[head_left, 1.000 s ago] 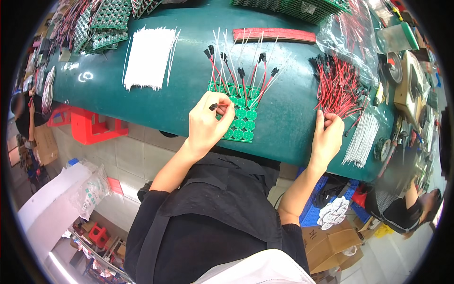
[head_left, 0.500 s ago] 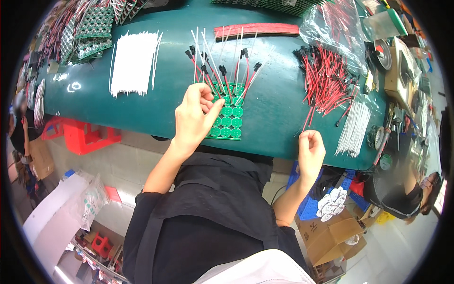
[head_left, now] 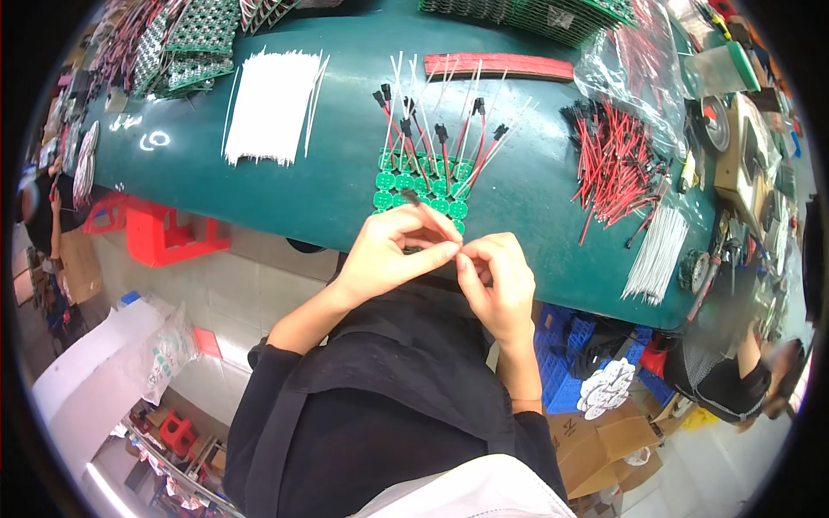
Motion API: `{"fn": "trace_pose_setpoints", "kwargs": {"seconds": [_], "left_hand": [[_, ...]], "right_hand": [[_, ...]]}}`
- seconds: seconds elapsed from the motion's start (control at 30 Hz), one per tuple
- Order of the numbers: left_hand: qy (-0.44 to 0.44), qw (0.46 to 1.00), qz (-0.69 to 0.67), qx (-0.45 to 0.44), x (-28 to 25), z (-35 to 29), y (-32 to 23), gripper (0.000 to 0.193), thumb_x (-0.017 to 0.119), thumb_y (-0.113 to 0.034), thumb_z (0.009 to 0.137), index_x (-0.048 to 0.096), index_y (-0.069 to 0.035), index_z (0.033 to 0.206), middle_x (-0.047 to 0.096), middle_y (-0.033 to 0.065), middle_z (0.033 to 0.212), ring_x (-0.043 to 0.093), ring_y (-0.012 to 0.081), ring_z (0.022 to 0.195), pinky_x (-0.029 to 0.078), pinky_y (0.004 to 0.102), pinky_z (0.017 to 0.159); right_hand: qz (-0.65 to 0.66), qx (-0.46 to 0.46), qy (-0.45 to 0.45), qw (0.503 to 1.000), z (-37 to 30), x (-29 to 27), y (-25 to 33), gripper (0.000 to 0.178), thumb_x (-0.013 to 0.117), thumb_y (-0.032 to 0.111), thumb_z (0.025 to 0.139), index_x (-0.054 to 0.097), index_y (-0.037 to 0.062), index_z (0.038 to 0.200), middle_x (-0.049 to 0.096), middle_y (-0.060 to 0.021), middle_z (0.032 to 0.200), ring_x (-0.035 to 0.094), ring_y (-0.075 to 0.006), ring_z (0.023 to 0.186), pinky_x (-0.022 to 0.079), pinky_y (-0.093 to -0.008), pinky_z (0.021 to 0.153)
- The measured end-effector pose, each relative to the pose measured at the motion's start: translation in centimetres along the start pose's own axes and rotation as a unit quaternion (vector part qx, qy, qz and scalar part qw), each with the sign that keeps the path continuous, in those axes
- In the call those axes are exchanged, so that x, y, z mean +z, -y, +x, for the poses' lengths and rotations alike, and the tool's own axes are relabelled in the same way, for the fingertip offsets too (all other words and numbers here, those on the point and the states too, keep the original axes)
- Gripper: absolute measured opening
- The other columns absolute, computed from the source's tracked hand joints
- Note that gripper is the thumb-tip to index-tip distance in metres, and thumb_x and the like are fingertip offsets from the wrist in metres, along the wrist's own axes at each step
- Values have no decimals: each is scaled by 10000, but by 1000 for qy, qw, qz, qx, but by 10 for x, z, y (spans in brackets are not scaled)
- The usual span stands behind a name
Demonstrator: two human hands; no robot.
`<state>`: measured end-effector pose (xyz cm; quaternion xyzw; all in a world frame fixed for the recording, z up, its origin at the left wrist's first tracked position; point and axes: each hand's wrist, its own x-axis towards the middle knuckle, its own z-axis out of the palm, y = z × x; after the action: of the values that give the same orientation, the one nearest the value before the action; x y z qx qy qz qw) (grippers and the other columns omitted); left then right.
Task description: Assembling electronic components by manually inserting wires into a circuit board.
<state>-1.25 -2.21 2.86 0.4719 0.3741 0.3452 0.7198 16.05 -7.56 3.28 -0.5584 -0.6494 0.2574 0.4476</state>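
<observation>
Tabletop (head_left: 328, 203): green
Black connector (head_left: 409, 197): blurred, just above the left hand (head_left: 390, 250), pointing away from the body; wire hidden
Left grip: nearer, seemingly closed on it
Right hand (head_left: 503, 285): fingertips meet left's; holding, cannot tell
Circuit-board panel (head_left: 458, 210): just beyond

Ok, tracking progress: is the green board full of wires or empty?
Partly full: red wires rise from the green board; its lower visible circles look bare.
</observation>
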Motion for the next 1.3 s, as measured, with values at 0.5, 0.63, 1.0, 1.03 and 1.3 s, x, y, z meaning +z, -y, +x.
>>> {"fn": "trace_pose_setpoints", "kwargs": {"seconds": [0.5, 0.63, 1.0, 1.03, 1.3], "left_hand": [[-203, 936, 262, 117, -36, 19, 14, 101, 707, -7, 813, 651, 3, 896, 672, 50, 868, 657, 102, 711, 537, 233, 653], [-218, 926, 273, 141, -37, 18, 18, 92, 701, 9, 810, 648, 6, 886, 670, 57, 862, 664, 105, 722, 546, 234, 652], [-225, 910, 299, 177, -37, 16, 22, 113, 701, 33, 802, 640, 1, 891, 656, 70, 856, 665, 117, 709, 544, 239, 634], [-227, 909, 302, 177, -35, 16, 21, 106, 705, 38, 809, 639, 16, 890, 657, 73, 847, 659, 116, 719, 540, 235, 647], [-225, 897, 319, 208, -35, 17, 24, 126, 696, 53, 795, 603, -2, 858, 631, 76, 822, 659, 123, 694, 539, 243, 613]], "right_hand": [[-376, 260, -52, 888, -18, -82, -64, 185, 686, 158, 867, 574, 11, 859, 598, -139, 805, 610, -316, 685, 502, -415, 649], [-366, 242, -71, 896, -19, -83, -66, 147, 677, 118, 864, 589, 1, 841, 609, -116, 746, 608, -251, 618, 506, -374, 612], [151, 302, -200, 920, -41, -83, -61, 92, 580, 89, 973, 561, 12, 927, 594, -61, 802, 577, -123, 645, 485, -237, 566], [226, 294, -213, 904, -40, -79, -55, 93, 564, 85, 979, 547, 8, 930, 589, -79, 827, 589, -140, 661, 495, -249, 562], [405, 197, -213, 867, -38, -69, -36, 146, 569, 110, 970, 475, 23, 899, 563, -124, 832, 583, -211, 645, 472, -274, 485]]}}
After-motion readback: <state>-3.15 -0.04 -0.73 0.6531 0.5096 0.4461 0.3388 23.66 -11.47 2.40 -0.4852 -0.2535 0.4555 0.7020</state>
